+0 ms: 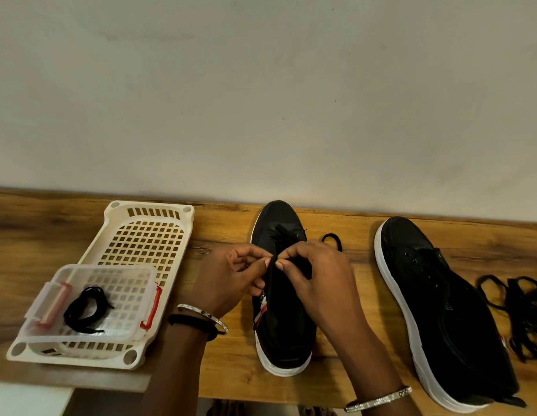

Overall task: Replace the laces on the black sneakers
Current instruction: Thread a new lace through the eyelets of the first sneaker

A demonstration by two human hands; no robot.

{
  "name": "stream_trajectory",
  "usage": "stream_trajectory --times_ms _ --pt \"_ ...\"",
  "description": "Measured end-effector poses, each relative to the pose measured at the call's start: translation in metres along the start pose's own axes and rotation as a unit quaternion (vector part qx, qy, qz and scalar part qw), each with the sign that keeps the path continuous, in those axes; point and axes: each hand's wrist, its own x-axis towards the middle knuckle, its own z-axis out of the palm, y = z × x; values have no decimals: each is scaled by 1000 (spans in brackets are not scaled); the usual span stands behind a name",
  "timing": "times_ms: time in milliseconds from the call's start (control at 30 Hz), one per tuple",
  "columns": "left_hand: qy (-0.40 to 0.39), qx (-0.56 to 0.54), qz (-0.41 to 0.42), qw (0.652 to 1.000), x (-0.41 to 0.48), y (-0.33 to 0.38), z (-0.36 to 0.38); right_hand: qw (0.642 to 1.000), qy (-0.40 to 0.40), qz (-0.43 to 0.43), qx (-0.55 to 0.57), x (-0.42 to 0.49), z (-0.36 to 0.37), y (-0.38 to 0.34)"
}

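Note:
A black sneaker with a white sole (283, 343) stands in the middle of the wooden shelf, toe toward the wall. A black lace (286, 232) crosses its front eyelets, and one loop of it (333, 239) lies to the shoe's right. My left hand (231, 277) and my right hand (315, 274) meet over the shoe's middle, both pinching the lace between thumb and fingers. A second black sneaker (441, 310) without laces lies at the right. A coiled black lace (85, 307) rests in a clear box at the left.
The clear box with red clips (141, 283) sits in a cream perforated tray (153, 229) at the left. A tangle of loose black laces (525, 313) lies at the far right. The wooden shelf (36, 229) backs onto a plain wall.

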Motion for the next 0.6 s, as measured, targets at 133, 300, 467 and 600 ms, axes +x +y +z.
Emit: stream_trajectory --times_ms 133,300,467,600 --pt "19 -8 -12 1000 1 3 -2 1000 -9 1 -24 0 -5 1" --pt "149 -172 -20 974 -2 7 -20 999 -5 24 -45 0 -13 0" --pt "132 -446 -25 885 -5 14 -20 1000 7 24 10 2 -10 1" --pt "127 -257 1 958 -4 9 -24 993 4 42 114 2 -12 4"
